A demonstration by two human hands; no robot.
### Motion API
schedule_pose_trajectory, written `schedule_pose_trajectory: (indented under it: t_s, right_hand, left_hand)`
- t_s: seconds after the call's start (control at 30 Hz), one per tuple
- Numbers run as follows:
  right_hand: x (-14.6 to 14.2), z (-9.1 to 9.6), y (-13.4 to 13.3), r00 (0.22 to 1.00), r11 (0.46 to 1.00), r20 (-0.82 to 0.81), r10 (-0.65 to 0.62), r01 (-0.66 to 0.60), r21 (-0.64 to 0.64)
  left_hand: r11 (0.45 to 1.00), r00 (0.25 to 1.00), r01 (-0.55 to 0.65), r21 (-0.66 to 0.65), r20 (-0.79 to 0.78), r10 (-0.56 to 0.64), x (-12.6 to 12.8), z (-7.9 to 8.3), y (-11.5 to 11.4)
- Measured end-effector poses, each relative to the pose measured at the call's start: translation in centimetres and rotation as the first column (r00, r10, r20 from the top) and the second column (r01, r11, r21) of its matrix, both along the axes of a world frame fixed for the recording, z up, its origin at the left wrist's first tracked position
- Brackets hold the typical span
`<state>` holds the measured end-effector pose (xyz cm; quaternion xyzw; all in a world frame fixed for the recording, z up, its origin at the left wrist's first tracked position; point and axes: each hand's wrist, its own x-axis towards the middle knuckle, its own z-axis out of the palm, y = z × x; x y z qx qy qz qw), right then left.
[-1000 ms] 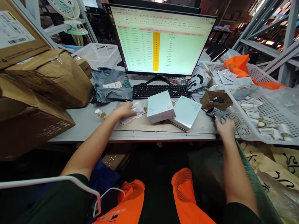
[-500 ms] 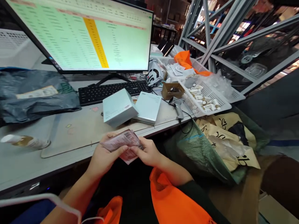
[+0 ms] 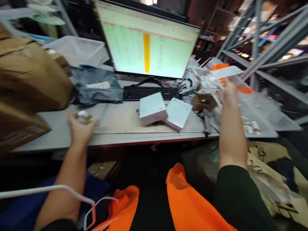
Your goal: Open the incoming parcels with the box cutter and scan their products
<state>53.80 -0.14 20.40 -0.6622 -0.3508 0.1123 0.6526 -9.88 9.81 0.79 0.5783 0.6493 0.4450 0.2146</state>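
On the left part of the desk, my left hand (image 3: 80, 130) has its thumb and fingers around a small bottle (image 3: 84, 116) with a white cap and amber contents, blurred by motion. My right hand (image 3: 228, 93) is stretched out over the white baskets at the right. A flat, pale packet (image 3: 226, 72) is at its fingertips and appears gripped there, though blur hides the exact hold. Between the hands, two pale boxes, a thicker one (image 3: 153, 107) and a flatter one (image 3: 178, 113), rest at the desk's middle.
A monitor (image 3: 166, 48) stands behind a black keyboard (image 3: 144, 93). Brown cartons (image 3: 31, 73) and a grey plastic bag (image 3: 96, 85) occupy the left. A scanner (image 3: 206, 123) and an open small carton (image 3: 204, 102) sit right. Sacks (image 3: 264, 160) lie below the desk edge.
Both hands held pink printed packets together in front of the body. They have parted: the left went to the bottle, the right to the baskets. The view has turned left.
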Motion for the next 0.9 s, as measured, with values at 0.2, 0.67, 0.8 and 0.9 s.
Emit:
schedule_pose_trajectory:
  t_s: [0.2,0.67,0.8,0.9]
  right_hand:
    - [-13.0,-7.0,-3.9,0.979,0.978,0.02,0.205,-0.205,0.032]
    - [-20.7,-9.3,-13.0,0.825,0.871,0.301,0.478,-0.4,-0.286]
    - [-8.4,-7.6,-15.3,0.927,0.962,0.292,-0.235,0.266,-0.069]
    - [-1.3,-7.4,-17.0,0.863,0.877,0.196,-0.465,0.48,-0.033]
  left_hand:
    - [0.989,0.992,-0.035,-0.144,-0.126,0.017,1.4,1.4,0.7]
    - [0.381,0.488,0.866,0.325,-0.379,-0.786,18.4,5.1,-9.5]
    - [0.766,0.828,0.561,0.314,-0.209,-0.521,17.8,3.5,-3.2]
    - [0.863,0.874,0.484,-0.147,0.029,-0.485,18.1,2.5,-0.4]
